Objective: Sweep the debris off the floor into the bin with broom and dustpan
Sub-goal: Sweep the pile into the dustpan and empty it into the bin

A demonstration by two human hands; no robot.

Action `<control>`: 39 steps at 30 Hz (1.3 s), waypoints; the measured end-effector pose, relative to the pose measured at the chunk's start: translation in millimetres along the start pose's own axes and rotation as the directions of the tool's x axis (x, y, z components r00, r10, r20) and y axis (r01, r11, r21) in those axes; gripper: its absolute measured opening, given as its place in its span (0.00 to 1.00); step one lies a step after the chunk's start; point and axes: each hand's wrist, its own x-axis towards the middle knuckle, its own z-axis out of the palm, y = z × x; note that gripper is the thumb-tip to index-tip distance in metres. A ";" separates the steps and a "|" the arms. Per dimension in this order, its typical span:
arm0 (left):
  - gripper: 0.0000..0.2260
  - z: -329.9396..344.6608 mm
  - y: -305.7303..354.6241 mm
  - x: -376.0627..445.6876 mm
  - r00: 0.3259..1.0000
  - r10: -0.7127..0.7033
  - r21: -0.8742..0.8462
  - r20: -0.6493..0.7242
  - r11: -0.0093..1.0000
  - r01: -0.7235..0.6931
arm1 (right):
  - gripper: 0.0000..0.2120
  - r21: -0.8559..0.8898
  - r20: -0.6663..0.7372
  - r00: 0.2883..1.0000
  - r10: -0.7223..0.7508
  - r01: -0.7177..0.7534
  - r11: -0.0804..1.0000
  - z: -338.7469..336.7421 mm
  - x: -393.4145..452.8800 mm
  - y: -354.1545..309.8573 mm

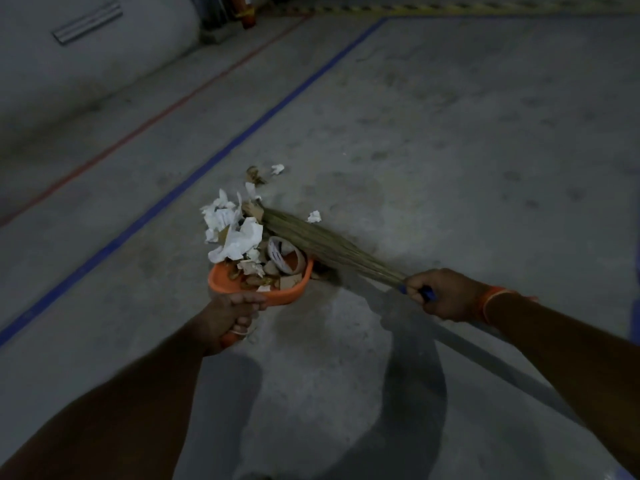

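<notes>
My left hand [232, 313] grips the handle of an orange dustpan [294, 289], which is heaped with crumpled white paper [235, 233], brown scraps and a tape roll [284, 254]. My right hand [446, 294] holds a grass broom [318, 242] by its blue handle. The bristles lie against the far right side of the pile at the dustpan's mouth. A few loose pieces remain on the floor: a white scrap [314, 216] beside the bristles, another white scrap [277, 168] and a brown bit [255, 174] beyond the pan. No bin is in view.
The floor is grey concrete with a blue painted line [207, 161] and a red line [156, 116] running diagonally to the left. A wall with a metal strip [88, 22] stands at the far left, a red object [247, 12] at the back.
</notes>
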 end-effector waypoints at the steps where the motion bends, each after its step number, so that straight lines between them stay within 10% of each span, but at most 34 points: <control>1: 0.10 1.4 -1.1 0.8 1.000 -0.001 0.002 0.000 1.000 0.001 | 0.15 0.017 -0.003 1.000 0.013 -0.013 1.000 -4.0 -6.9 0.5; 26: 0.09 3.9 10.6 -23.6 0.988 0.127 0.073 -0.083 0.990 -0.121 | 0.13 0.500 -0.160 0.980 0.122 -0.027 0.865 -45.1 -34.4 -23.1; 39: 0.07 -49.6 128.5 -186.0 0.990 -0.010 0.093 -0.143 0.995 0.023 | 0.12 0.636 -0.041 0.978 0.207 -0.135 0.760 -83.2 -43.4 -224.1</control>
